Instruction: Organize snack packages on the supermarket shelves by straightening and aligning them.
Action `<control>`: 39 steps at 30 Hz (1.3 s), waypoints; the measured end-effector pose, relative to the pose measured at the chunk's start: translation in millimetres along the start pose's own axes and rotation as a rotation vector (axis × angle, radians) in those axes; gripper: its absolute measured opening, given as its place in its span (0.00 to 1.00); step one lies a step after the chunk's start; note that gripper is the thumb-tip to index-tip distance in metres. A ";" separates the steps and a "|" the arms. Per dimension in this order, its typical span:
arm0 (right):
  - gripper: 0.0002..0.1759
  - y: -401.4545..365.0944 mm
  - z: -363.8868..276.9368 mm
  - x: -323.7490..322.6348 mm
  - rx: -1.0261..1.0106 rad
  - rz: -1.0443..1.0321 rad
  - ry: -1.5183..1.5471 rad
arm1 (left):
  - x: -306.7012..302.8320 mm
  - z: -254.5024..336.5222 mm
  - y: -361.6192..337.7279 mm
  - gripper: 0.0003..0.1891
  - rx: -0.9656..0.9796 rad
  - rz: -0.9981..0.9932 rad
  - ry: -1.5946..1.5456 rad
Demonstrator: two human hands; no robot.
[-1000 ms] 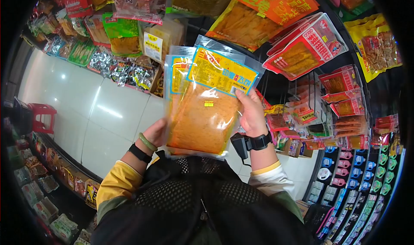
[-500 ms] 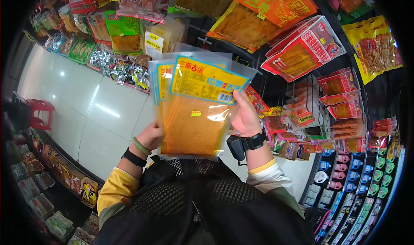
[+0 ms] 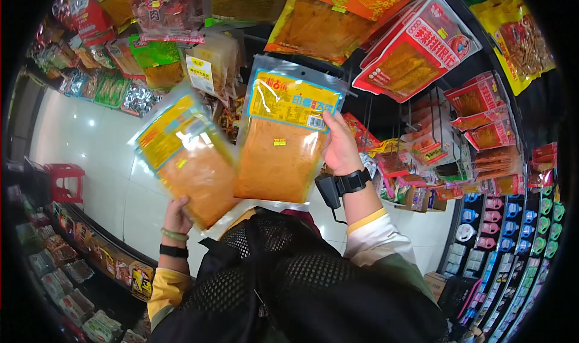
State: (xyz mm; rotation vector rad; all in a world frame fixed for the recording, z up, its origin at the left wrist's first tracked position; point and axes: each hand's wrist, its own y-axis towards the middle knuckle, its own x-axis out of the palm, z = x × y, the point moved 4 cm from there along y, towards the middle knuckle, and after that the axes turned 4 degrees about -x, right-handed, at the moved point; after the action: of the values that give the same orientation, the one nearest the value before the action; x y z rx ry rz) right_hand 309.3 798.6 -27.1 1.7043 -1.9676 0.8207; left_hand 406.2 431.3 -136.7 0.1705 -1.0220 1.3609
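Note:
My right hand grips the right edge of a clear snack packet with a yellow and blue label and flat orange-brown food inside. It is held nearly upright in front of the shelf, its hanging hole at the top. My left hand, with a green bangle at the wrist, is closed on the lower left edge of a similar snack packet. That one tilts to the left and is slightly blurred. Along their inner edges the two packets nearly meet. Some of my fingers are hidden behind them.
Hanging snack bags fill the rack ahead, among them an orange bag and a red-edged bag. More red packets hang at right. A red stool stands on the tiled floor. Shelves of bottles curve along the lower right.
The packets were stacked together; now they are apart. My left hand has moved left and down with one packet, while my right hand keeps the other at nearly the same place.

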 end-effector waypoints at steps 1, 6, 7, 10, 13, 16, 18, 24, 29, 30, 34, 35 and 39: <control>0.16 3.4 2.8 -2.7 0.004 -0.018 -0.039 | -12.4 5.6 -8.4 0.27 -0.006 -0.002 0.014; 0.14 27.3 17.3 1.5 -0.083 -0.010 -0.272 | -38.3 30.2 -56.9 0.32 0.146 0.194 -0.064; 0.14 34.3 20.6 5.3 -0.086 -0.045 -0.304 | -42.3 30.1 -63.0 0.32 0.141 0.193 -0.048; 0.14 55.1 27.6 13.4 -0.129 -0.084 -0.317 | -54.6 28.6 -72.1 0.34 0.182 0.299 -0.067; 0.14 72.3 29.7 20.0 -0.217 -0.106 -0.324 | -44.9 24.8 -72.0 0.33 0.180 0.312 -0.068; 0.14 78.3 36.8 18.7 -0.222 -0.032 -0.322 | -30.7 23.9 -65.4 0.33 0.175 0.309 -0.023; 0.14 76.5 40.6 16.2 -0.203 0.000 -0.324 | -27.1 23.6 -60.4 0.33 0.165 0.298 -0.027; 0.14 78.7 44.7 15.9 -0.217 0.055 -0.255 | -21.6 24.4 -46.0 0.33 0.132 0.253 -0.015; 0.15 114.0 55.5 2.3 -0.317 0.042 -0.320 | -14.2 23.6 -37.9 0.34 0.087 0.235 0.004; 0.15 122.2 56.6 -2.4 -0.301 0.075 -0.396 | -11.3 23.3 -36.2 0.34 0.086 0.236 0.010; 0.21 123.2 63.7 -20.7 -0.539 0.338 -0.709 | -10.1 21.0 -27.0 0.33 0.041 0.211 0.023; 0.25 109.9 57.3 -20.4 -0.563 0.366 -0.803 | -7.5 19.0 -22.2 0.33 0.019 0.192 0.016; 0.20 53.5 86.1 22.7 -0.036 -0.028 -0.495 | 0.1 13.1 -0.3 0.30 -0.056 0.104 0.030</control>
State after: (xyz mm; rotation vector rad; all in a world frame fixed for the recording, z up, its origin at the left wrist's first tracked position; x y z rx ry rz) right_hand 259.0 728.7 -85.2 2.0545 -2.2388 0.3684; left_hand 399.8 422.9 -128.8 0.0556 -1.0552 1.4226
